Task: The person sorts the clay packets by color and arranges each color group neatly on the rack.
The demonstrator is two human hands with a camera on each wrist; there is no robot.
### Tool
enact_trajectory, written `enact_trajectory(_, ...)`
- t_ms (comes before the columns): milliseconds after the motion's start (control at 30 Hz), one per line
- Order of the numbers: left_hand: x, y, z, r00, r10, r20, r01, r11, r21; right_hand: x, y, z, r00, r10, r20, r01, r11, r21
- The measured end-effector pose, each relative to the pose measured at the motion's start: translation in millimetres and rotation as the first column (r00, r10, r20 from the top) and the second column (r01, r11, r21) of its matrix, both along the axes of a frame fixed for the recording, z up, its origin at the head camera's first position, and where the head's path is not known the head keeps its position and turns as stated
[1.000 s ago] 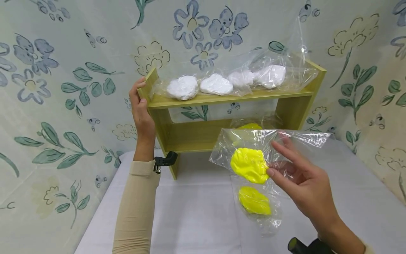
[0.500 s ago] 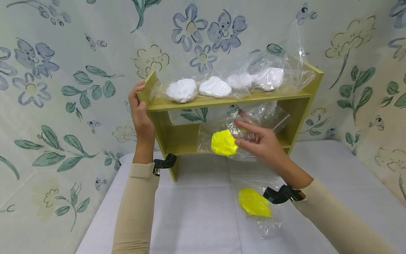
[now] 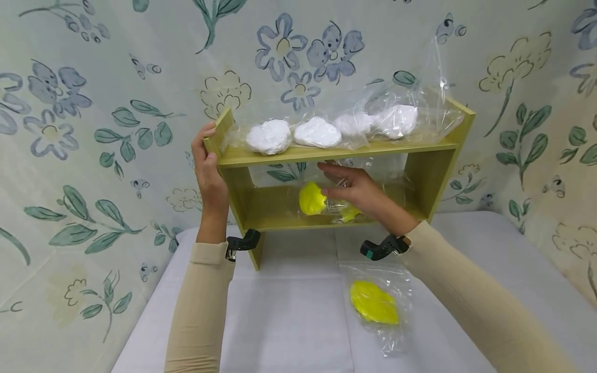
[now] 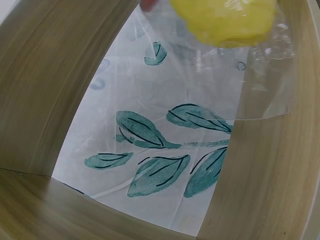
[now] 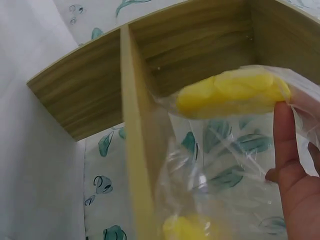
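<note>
My left hand [image 3: 205, 149] grips the upper left end of a yellow-green wooden shelf unit [image 3: 431, 171]. My right hand [image 3: 332, 185] reaches into the lower shelf and pinches a clear plastic bag holding a lump of yellow dough [image 3: 311, 198]. The right wrist view shows that dough [image 5: 231, 93] in its bag under the top board, with one of my fingers [image 5: 286, 142] against the plastic. In the left wrist view the same lump [image 4: 225, 20] hangs at the top edge. A second yellow lump [image 3: 350, 212] lies on the lower shelf by my right wrist.
Several bags of white dough [image 3: 318, 132] line the top shelf. Another bagged yellow lump [image 3: 373, 302] lies on the white table [image 3: 280, 321] in front of the shelf. Floral cloth walls [image 3: 93, 129] close in behind and on both sides.
My right hand has carried the bagged yellow dough from above the table up and back into the lower shelf. The left hand has stayed on the shelf's end.
</note>
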State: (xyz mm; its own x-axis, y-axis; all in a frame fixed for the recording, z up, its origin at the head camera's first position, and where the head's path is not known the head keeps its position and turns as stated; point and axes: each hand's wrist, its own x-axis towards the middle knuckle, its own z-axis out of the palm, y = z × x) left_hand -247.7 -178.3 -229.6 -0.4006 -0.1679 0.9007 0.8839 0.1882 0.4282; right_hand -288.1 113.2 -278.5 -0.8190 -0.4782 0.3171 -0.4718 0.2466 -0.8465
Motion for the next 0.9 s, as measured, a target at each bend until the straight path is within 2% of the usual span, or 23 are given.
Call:
enact_trajectory(167,0.5,0,-0.2,1.0,0.01,-0.004,-0.01,1.0,0.002,-11.9,-3,1.9,0.994,0.079,0.071,-0.074,0.995,-0.066)
enact_trajectory(267,-0.3,1,0.6,1.0,0.002,-0.014,-0.002,1.0,0.002,-16.8,-1,0.5,0.987,0.13,0.095,-0.124,0.99,-0.066)
enact_trajectory(367,-0.7,2,1.0,1.0,0.001,-0.009,-0.001,1.0,-0.001,-21.0,4,-2.1,0.983,0.147,0.113,-0.143,0.989,-0.043)
enact_trajectory(500,-0.5,3,1.3,1.0,0.009,-0.008,-0.009,1.0,-0.001,-22.7,12,-0.6,0.992,0.077,0.096,-0.085,0.993,0.085)
enact_trajectory(633,-1.2,3,2.2,1.0,0.005,-0.017,-0.005,1.0,0.006,-23.4,18,3.0,0.998,0.012,0.06,-0.023,0.98,0.197)
enact_trajectory(900,-0.2,4,1.7,1.0,-0.008,0.005,0.008,1.0,0.022,-25.2,30,-1.1,0.997,-0.025,0.077,0.018,0.995,0.099)
